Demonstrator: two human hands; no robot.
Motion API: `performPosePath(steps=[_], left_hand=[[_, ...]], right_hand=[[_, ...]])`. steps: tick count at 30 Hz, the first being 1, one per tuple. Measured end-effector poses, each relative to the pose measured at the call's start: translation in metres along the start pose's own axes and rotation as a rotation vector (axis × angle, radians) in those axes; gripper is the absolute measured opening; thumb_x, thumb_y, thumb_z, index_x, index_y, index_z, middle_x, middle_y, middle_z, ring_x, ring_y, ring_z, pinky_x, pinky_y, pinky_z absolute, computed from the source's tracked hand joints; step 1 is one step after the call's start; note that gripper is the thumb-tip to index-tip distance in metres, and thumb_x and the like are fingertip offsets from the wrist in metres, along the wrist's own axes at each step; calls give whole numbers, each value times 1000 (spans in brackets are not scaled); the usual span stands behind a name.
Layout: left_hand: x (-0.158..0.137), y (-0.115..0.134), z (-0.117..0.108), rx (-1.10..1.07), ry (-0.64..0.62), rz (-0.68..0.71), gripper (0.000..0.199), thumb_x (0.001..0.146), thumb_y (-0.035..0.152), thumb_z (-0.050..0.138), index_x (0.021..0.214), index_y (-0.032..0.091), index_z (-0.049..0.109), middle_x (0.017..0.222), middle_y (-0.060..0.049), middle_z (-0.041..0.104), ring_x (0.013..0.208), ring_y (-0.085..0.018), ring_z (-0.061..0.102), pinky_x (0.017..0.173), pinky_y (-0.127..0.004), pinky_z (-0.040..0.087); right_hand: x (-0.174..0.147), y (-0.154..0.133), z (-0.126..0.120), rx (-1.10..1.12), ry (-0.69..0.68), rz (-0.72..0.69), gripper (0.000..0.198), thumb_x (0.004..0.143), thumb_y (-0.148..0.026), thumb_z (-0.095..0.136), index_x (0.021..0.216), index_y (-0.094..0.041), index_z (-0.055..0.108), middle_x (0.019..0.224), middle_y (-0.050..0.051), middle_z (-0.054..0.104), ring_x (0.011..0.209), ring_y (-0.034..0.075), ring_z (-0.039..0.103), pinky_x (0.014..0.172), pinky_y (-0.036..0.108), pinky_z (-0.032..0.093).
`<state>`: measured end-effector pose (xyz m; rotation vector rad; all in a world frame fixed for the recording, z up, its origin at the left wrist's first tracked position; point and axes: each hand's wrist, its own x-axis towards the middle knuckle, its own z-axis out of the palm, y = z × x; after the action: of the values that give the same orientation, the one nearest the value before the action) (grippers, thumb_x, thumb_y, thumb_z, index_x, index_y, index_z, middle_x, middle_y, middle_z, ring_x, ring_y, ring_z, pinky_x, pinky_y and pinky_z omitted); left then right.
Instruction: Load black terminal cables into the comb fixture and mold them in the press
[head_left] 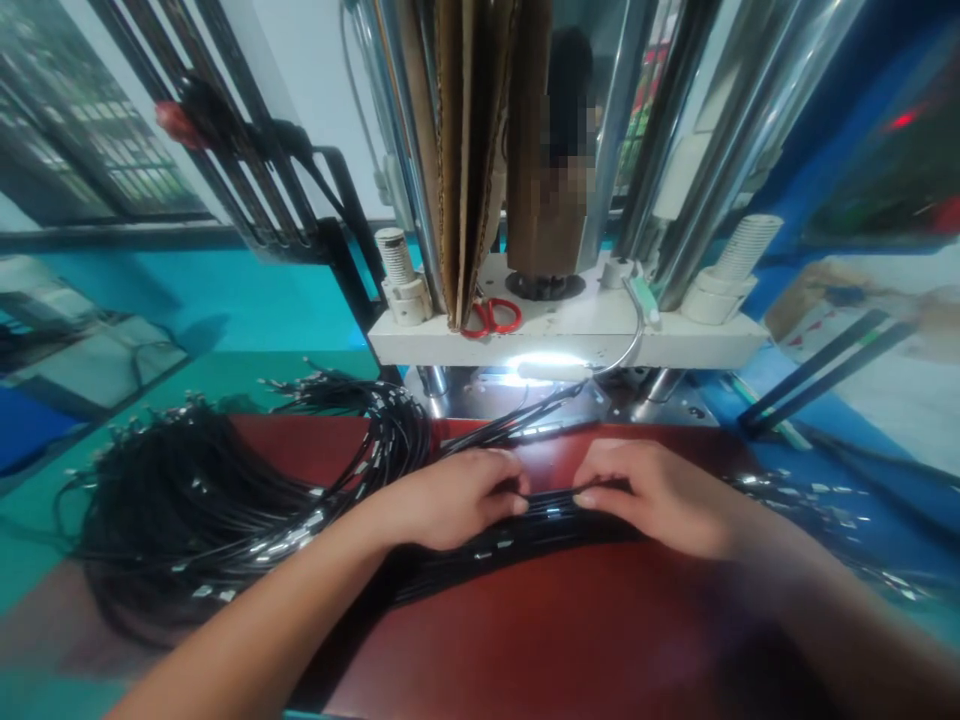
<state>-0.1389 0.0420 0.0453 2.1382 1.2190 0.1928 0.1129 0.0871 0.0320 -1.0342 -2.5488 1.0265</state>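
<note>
A bundle of thin black cables (495,560) lies across the dark red board (570,640), with small shiny tags along its length. My left hand (465,500) bends over the bundle, thumb and fingers closed on black cable at its upper edge. A short gap to the right, my right hand (652,490) pinches black cable between thumb and forefinger. How many strands each hand grips is hidden by the fingers. Just behind the hands, a few more black cables (510,425) reach under the press (450,345), beside its bright lamp (551,370).
A large coiled heap of black cables (165,500) with metal ends rests at the left. Red-handled scissors (491,318) and upright cardboard (457,150) are on the press plate. Blurred cable ends (832,510) spread to the right. Steel columns (750,150) rise behind.
</note>
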Motion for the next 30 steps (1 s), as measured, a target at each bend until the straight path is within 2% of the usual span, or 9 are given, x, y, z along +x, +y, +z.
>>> performPosePath(steps=[2,4,7,9,13,20,24,30], left_hand=[[-1,1,0,24,11,-25,18,95,34,46,93,20,58,89,-3,63,79,-17,56,69,-28,41],[-1,1,1,45,-2,-56,22,92,41,52,95,20,58,91,-3,63,81,-18,56,69,-29,41],[0,-1,5,44,-53,-74,33,81,47,66,97,20,59,98,-4,63,86,-20,57,71,-29,41],[1,-3,7,34,-70,-72,30,80,45,69,93,20,60,94,-2,63,85,-19,57,70,-29,40],[2,-6,10,16,-73,-87,21,81,39,69,86,20,60,84,1,63,77,-17,56,66,-28,39],[3,-6,9,-1,-72,-95,26,80,42,68,93,20,62,92,-1,66,83,-19,59,70,-29,40],[2,-6,9,19,-61,-109,29,80,45,69,91,20,62,88,-2,65,80,-19,58,67,-29,39],[3,-6,10,17,-56,-92,20,87,39,60,92,20,64,88,-2,66,81,-18,59,71,-29,41]], right_hand=[[0,-1,0,-20,32,-5,11,92,-29,60,90,-24,69,89,0,69,83,16,62,75,26,44],[-1,1,0,-27,37,-19,10,92,-29,60,91,-24,69,90,0,69,83,16,61,75,26,43],[-2,5,1,-19,-24,-14,9,88,-31,66,90,-23,69,88,-1,67,80,15,61,71,25,43],[-3,7,3,-22,-57,5,9,85,-31,70,89,-22,69,86,-1,66,78,15,60,69,25,42],[-2,6,5,-52,-62,16,6,86,-27,68,85,-21,68,84,-1,65,79,15,58,69,25,40],[-2,2,5,-13,-36,45,7,87,-27,67,82,-21,66,79,-3,63,72,13,57,64,24,40],[-3,0,3,-63,11,-32,8,89,-27,65,83,-21,63,83,-2,62,76,13,57,67,25,41],[-4,-5,2,-84,67,-89,5,96,-24,56,93,-22,59,91,-1,62,83,15,57,74,27,42]])
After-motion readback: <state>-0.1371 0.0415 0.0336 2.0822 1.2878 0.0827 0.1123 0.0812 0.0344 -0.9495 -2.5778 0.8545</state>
